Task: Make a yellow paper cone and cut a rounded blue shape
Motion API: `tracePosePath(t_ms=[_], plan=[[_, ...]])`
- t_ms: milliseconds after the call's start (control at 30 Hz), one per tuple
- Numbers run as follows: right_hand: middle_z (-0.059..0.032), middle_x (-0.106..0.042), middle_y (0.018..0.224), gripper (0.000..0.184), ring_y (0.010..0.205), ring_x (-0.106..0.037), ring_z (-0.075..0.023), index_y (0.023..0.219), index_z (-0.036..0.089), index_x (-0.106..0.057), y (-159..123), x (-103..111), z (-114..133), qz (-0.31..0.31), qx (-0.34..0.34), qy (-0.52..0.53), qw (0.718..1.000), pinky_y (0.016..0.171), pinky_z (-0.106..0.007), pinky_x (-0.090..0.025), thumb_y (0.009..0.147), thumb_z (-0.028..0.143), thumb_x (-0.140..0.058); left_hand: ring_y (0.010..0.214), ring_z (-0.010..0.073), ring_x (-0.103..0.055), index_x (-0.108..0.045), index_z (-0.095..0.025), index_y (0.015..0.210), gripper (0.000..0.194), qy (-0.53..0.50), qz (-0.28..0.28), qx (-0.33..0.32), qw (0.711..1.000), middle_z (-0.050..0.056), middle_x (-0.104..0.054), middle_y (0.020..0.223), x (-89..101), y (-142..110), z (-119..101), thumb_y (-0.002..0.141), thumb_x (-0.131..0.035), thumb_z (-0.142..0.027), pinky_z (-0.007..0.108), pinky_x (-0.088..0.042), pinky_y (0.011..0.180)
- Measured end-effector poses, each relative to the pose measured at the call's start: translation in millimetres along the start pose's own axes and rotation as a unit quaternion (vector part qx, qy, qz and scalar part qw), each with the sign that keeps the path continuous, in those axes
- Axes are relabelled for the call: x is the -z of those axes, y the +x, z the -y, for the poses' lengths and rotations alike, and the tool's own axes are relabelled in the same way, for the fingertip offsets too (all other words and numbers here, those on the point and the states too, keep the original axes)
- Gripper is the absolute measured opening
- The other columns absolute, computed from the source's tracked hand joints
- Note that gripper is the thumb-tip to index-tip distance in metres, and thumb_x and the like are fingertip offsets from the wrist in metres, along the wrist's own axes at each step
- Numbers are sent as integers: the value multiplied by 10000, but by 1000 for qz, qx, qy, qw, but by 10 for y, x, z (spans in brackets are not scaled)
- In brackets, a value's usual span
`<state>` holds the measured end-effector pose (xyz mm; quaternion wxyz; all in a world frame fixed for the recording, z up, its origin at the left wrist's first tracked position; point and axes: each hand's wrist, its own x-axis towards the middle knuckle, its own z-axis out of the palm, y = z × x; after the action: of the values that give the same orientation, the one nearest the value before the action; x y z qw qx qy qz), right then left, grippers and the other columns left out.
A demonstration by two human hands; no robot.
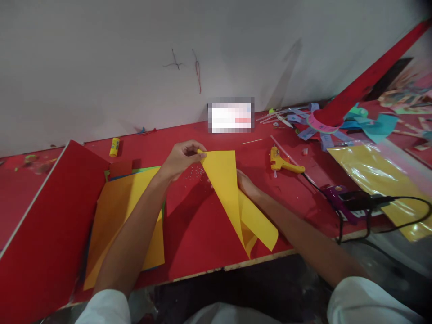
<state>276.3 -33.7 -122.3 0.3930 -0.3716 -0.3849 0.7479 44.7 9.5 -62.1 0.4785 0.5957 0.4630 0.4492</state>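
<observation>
I see L hand (184, 157) pinching curled yellow paper (224, 177) by its top corner above worktop (197, 229); R hand (248, 183) partly behind it, can't tell grip. Prob. light, bendy, easily creased; I'd hold edges.

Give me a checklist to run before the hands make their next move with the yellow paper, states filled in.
1. Left hand grips the yellow paper: ok, fingers pinch it at its upper left corner.
2. Right hand grips it too: cannot tell, its fingers are partly hidden behind the paper.
3. Paper lies flat: not ok, it is bent over and curled at the lower end.
4. Glue gun apart from the paper: ok, it lies to the right.
5. Glue gun cold: cannot tell, heat does not show.
6. Paper apart from the sheet stack: ok, a gap of red table lies between.
</observation>
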Motion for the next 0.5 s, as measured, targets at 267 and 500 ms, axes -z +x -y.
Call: tracePosePath(t_ms=[267,500], plan=[[-58,-768,984,627,1003,-713,-273,984,270,-726,-21,15,128,-37,90,1,995,821,-382,-562,803,868,-674,748,123,-641,-794,-186,898,252,22,-16,3,1000,38,-719,831,14,23,28,754,-918,-351,242,-528,682],[9,-704,830,363,739,-626,-178,872,251,-716,-28,55,136,-25,75,-28,996,684,-304,-501,708,512,-907,742,111,-626,-792,-190,903,259,-5,-14,3,1000,24,-707,835,-23,13,-13,741,-929,-339,234,-512,686]])
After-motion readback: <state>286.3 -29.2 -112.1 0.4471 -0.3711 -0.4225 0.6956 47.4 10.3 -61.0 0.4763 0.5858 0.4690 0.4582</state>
